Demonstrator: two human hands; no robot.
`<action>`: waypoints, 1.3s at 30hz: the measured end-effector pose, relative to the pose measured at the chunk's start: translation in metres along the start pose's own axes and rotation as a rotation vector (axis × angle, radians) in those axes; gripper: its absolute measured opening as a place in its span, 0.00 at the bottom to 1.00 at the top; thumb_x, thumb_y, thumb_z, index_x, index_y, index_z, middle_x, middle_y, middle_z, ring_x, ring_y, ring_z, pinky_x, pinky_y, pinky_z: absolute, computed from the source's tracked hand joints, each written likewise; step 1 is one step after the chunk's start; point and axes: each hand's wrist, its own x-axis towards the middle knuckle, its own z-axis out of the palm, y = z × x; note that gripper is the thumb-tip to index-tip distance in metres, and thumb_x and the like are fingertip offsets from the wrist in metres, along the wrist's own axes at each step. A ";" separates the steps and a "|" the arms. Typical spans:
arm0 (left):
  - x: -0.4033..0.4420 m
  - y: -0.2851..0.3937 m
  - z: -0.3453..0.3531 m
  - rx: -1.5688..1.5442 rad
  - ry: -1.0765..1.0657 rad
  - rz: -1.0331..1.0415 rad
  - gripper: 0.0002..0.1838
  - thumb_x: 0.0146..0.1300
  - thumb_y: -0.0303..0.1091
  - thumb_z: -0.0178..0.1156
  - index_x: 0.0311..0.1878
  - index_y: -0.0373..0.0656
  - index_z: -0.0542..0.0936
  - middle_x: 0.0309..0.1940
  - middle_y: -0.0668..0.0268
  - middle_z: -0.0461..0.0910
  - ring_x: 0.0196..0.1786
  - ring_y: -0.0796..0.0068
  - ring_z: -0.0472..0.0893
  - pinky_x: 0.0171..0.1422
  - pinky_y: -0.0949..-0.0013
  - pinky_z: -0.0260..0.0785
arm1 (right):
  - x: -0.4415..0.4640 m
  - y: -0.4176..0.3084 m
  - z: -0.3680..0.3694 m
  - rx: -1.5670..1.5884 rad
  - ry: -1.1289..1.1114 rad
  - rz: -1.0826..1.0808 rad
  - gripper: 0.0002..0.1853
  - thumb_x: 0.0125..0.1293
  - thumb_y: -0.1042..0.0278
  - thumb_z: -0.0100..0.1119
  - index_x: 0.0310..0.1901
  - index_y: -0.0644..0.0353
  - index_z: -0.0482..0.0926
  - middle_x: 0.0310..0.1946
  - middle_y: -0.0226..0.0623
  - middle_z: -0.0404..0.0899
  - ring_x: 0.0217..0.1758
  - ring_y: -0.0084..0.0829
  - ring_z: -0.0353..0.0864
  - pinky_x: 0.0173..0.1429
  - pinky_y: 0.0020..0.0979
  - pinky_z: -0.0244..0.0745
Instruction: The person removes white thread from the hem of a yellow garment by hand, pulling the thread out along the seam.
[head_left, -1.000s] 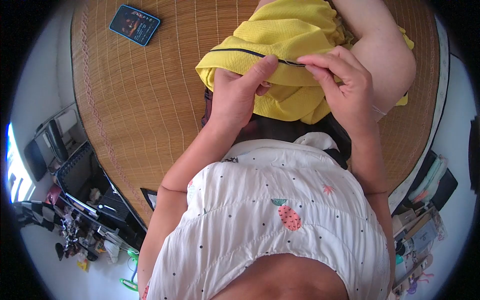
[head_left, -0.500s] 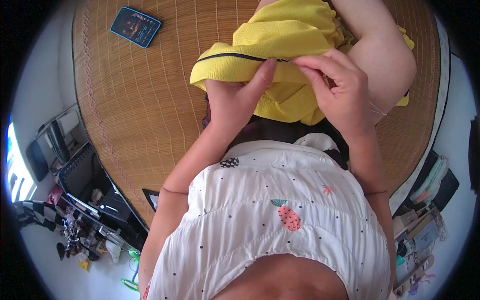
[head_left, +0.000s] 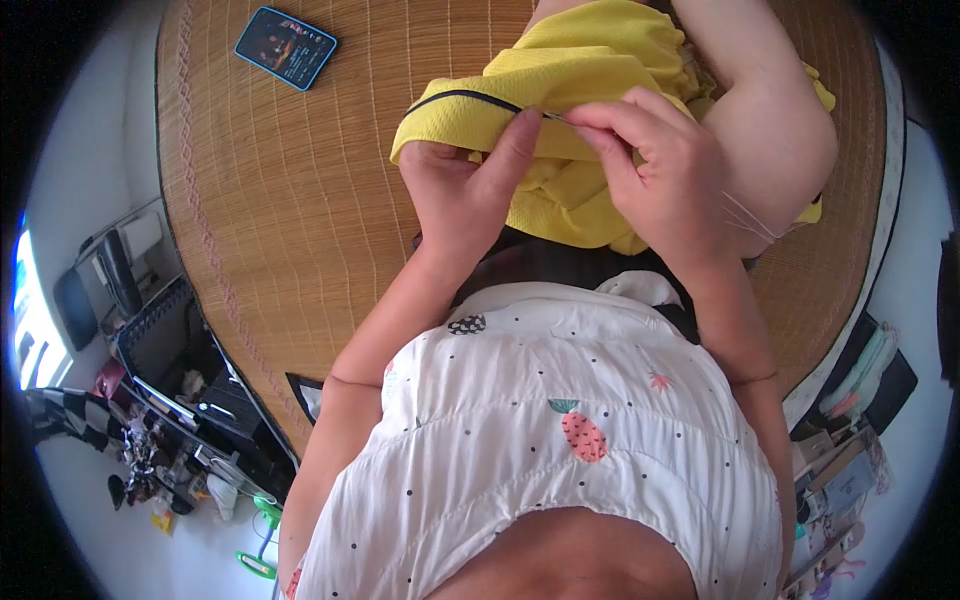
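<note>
A yellow textured cloth (head_left: 560, 75) with a narrow dark trim (head_left: 465, 94) is bunched across my lap. My left hand (head_left: 465, 185) has its fingers under the cloth and its thumb pressed on top, pinching the edge at the end of the trim. Close beside that thumb, my right hand (head_left: 665, 165) pinches a thin silvery sewing needle (head_left: 553, 116) whose tip points at the cloth. Fine pale thread (head_left: 750, 219) trails past my right wrist over my bare leg (head_left: 775, 140). Whether the needle's tip is in the fabric cannot be made out.
I sit on a brown woven mat (head_left: 300, 200). A phone (head_left: 286, 48) with a lit screen lies at its far left. Off the left edge is a cluttered black rack (head_left: 200, 400); off the right edge are boxes (head_left: 845, 480) and folded cloth (head_left: 860, 370).
Both hands have shifted slightly, and a little more of the needle shows between them. The loose thread by my right wrist is more spread out. The whole view has moved a little.
</note>
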 end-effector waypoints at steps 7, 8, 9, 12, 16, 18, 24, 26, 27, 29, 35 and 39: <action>-0.002 -0.005 0.002 0.019 0.016 0.067 0.05 0.51 0.21 0.61 0.32 0.32 0.77 0.26 0.68 0.77 0.27 0.83 0.75 0.31 0.80 0.67 | 0.002 0.003 0.007 -0.026 0.038 -0.026 0.03 0.50 0.74 0.58 0.28 0.57 0.77 0.24 0.35 0.74 0.25 0.39 0.76 0.28 0.35 0.70; -0.003 -0.005 0.002 0.030 0.019 0.069 0.05 0.51 0.21 0.61 0.32 0.32 0.77 0.26 0.68 0.77 0.27 0.83 0.75 0.30 0.80 0.67 | 0.001 0.003 0.008 -0.027 0.037 -0.021 0.03 0.50 0.74 0.58 0.28 0.57 0.77 0.24 0.35 0.74 0.25 0.39 0.76 0.28 0.35 0.70; -0.003 -0.005 0.002 0.042 0.021 0.072 0.04 0.51 0.21 0.61 0.31 0.32 0.77 0.25 0.68 0.77 0.26 0.84 0.75 0.29 0.80 0.67 | 0.001 0.003 0.008 -0.027 0.036 -0.016 0.03 0.49 0.74 0.58 0.28 0.57 0.76 0.23 0.35 0.74 0.25 0.39 0.76 0.28 0.36 0.70; -0.003 -0.011 0.003 0.089 0.008 0.122 0.04 0.51 0.21 0.61 0.31 0.33 0.78 0.24 0.68 0.78 0.25 0.84 0.74 0.28 0.81 0.65 | -0.001 0.004 0.010 -0.025 0.035 0.001 0.04 0.49 0.76 0.57 0.28 0.57 0.76 0.23 0.35 0.74 0.25 0.39 0.76 0.28 0.36 0.70; -0.005 -0.014 0.005 0.082 -0.001 0.127 0.05 0.51 0.21 0.61 0.32 0.34 0.77 0.26 0.68 0.78 0.28 0.83 0.75 0.31 0.80 0.66 | -0.002 0.005 0.013 -0.010 0.043 0.012 0.05 0.47 0.78 0.56 0.28 0.58 0.76 0.24 0.36 0.74 0.26 0.38 0.76 0.28 0.35 0.70; -0.007 -0.015 0.004 0.109 -0.047 0.120 0.09 0.51 0.20 0.61 0.37 0.34 0.76 0.31 0.67 0.78 0.32 0.82 0.77 0.38 0.79 0.70 | -0.003 0.005 0.013 -0.021 0.047 0.011 0.05 0.48 0.77 0.56 0.28 0.58 0.76 0.23 0.35 0.74 0.26 0.38 0.76 0.28 0.35 0.71; -0.010 -0.001 0.011 -0.183 0.036 -0.133 0.06 0.54 0.22 0.59 0.35 0.33 0.75 0.30 0.69 0.77 0.30 0.84 0.75 0.32 0.81 0.67 | -0.002 0.003 0.009 0.024 0.069 0.009 0.03 0.52 0.74 0.57 0.29 0.58 0.77 0.23 0.35 0.73 0.25 0.37 0.75 0.27 0.33 0.70; -0.009 -0.002 0.010 -0.239 0.045 -0.209 0.06 0.55 0.24 0.59 0.36 0.35 0.75 0.30 0.69 0.77 0.30 0.85 0.74 0.30 0.81 0.66 | -0.001 0.002 0.007 0.029 0.066 0.013 0.03 0.52 0.73 0.57 0.30 0.58 0.78 0.23 0.35 0.73 0.24 0.37 0.75 0.27 0.33 0.70; -0.008 -0.003 0.009 -0.267 0.049 -0.248 0.06 0.55 0.25 0.59 0.36 0.36 0.75 0.29 0.69 0.76 0.29 0.85 0.74 0.30 0.81 0.66 | -0.001 0.002 0.006 0.022 0.059 0.016 0.03 0.52 0.72 0.57 0.30 0.58 0.78 0.23 0.34 0.73 0.24 0.37 0.75 0.27 0.33 0.70; -0.006 0.001 0.010 -0.328 0.062 -0.404 0.07 0.55 0.28 0.59 0.36 0.40 0.74 0.29 0.70 0.76 0.26 0.86 0.73 0.25 0.83 0.61 | -0.002 0.002 0.004 0.002 0.048 0.018 0.03 0.52 0.72 0.57 0.30 0.57 0.78 0.23 0.34 0.74 0.24 0.36 0.75 0.27 0.32 0.70; 0.003 0.005 0.007 -0.456 -0.016 -0.631 0.09 0.55 0.30 0.59 0.38 0.42 0.72 0.30 0.70 0.75 0.25 0.85 0.73 0.21 0.83 0.58 | -0.005 0.004 0.003 -0.055 0.055 -0.005 0.03 0.52 0.71 0.58 0.30 0.56 0.78 0.24 0.32 0.74 0.25 0.36 0.76 0.27 0.32 0.70; 0.007 0.009 0.005 -0.441 -0.029 -0.638 0.09 0.55 0.30 0.59 0.38 0.42 0.73 0.29 0.70 0.76 0.25 0.85 0.73 0.20 0.83 0.57 | -0.005 0.005 0.003 -0.014 0.054 0.015 0.03 0.52 0.71 0.58 0.31 0.56 0.78 0.24 0.32 0.74 0.25 0.35 0.76 0.28 0.32 0.70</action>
